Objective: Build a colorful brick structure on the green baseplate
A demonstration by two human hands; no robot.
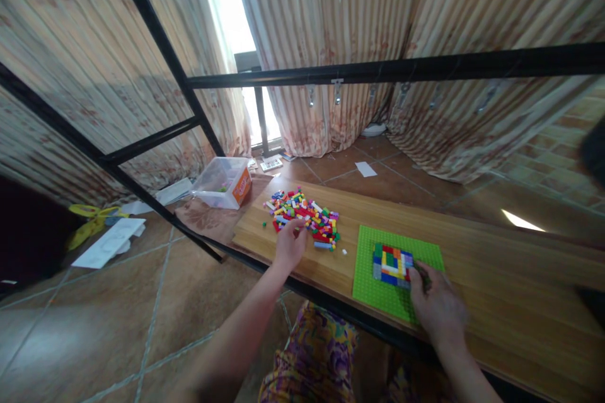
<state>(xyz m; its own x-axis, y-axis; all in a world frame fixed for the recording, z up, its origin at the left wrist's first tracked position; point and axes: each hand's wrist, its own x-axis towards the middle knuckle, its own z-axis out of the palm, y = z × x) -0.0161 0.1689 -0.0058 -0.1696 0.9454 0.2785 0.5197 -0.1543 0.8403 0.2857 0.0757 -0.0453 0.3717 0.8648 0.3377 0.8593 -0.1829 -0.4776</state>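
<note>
At the near edge of a loose pile of small toy bricks [302, 211] is my left hand [290, 244], its fingers curled and the thumb close to the index finger. Whatever sits between those fingertips is too small to make out. A green studded baseplate [371, 299] lies to the right, bearing a low, roughly square build of coloured bricks [390, 264] with white and yellow ones in its middle. My right hand [437, 302] rests over the plate's right side. Its thumb and bent fingers touch the build's right edge, and they hide what is under them.
Both lie on a long wooden board [496, 277] framed by black metal bars [302, 77]. A clear plastic box [222, 182] with an orange label stands beyond its left end. Papers [111, 242] and a yellow object [92, 219] lie on the tiled floor. Curtains hang behind.
</note>
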